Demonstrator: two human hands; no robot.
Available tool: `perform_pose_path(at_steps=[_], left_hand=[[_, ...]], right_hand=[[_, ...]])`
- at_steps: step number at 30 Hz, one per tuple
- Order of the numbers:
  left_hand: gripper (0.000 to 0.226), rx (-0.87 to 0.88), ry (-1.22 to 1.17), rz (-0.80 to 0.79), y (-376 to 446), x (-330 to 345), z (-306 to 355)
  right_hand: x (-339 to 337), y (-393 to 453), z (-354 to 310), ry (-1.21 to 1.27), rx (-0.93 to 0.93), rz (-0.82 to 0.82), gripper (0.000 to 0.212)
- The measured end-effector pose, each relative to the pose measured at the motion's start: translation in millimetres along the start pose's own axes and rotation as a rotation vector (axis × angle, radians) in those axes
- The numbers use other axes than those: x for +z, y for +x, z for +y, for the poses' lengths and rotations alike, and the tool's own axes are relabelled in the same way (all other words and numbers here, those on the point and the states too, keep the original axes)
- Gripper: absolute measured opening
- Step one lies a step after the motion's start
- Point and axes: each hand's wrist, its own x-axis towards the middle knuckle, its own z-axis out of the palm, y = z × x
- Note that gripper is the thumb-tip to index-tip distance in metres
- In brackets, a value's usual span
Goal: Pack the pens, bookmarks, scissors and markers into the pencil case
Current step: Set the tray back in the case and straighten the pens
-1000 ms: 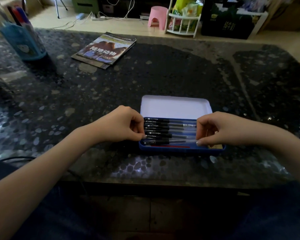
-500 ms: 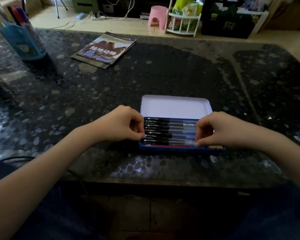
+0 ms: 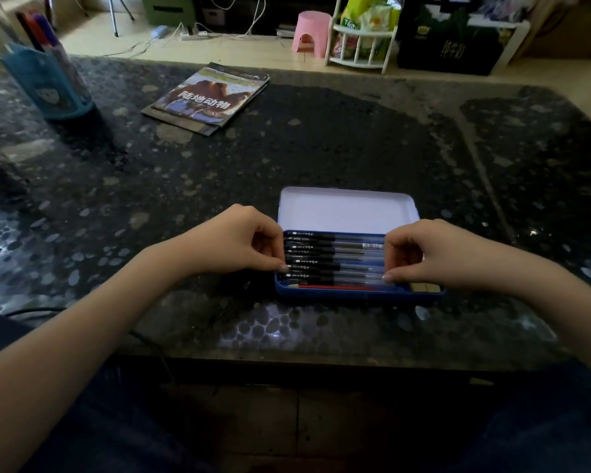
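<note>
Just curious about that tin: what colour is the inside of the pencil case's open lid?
White, plain, above the blue tray of the pencil case; the head view shows it.

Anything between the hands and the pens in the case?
Nothing visible. The left hand and right hand sit at opposite ends of the pens, fingertips already on them inside the open pencil case. Its lid lies back flat behind.

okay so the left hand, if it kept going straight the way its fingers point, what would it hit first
The left hand has its curled fingertips aimed right, at the ends of the pens in the pencil case. It would meet those pen ends first; it looks already touching them, though depth is hard to judge.
</note>
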Motion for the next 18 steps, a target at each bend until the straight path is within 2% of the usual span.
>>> perform_pose_path(at_steps=[6,9,11,13,15,18], left_hand=[[0.012,-0.014,-0.076,-0.007,0,-5,-1],[0.011,-0.028,-0.045,0.0,2,-6,-3],[0.009,-0.071,-0.023,0.064,4,-5,-8],[0.011,-0.116,0.006,0.195,8,-1,-14],[0.026,-0.131,0.006,0.278,12,5,-22],[0.049,-0.172,-0.125,0.194,18,17,-30]], right_hand=[[-12,3,10,0.027,0.059,0.067,0.01],[-24,11,30,0.029,0.131,0.332,0.009],[-27,19,44,-0.02,0.243,0.473,0.024],[-24,26,54,-0.072,0.352,0.435,0.041],[-15,31,56,-0.081,0.397,0.323,0.05],[-3,37,53,-0.024,0.385,0.257,0.048]])
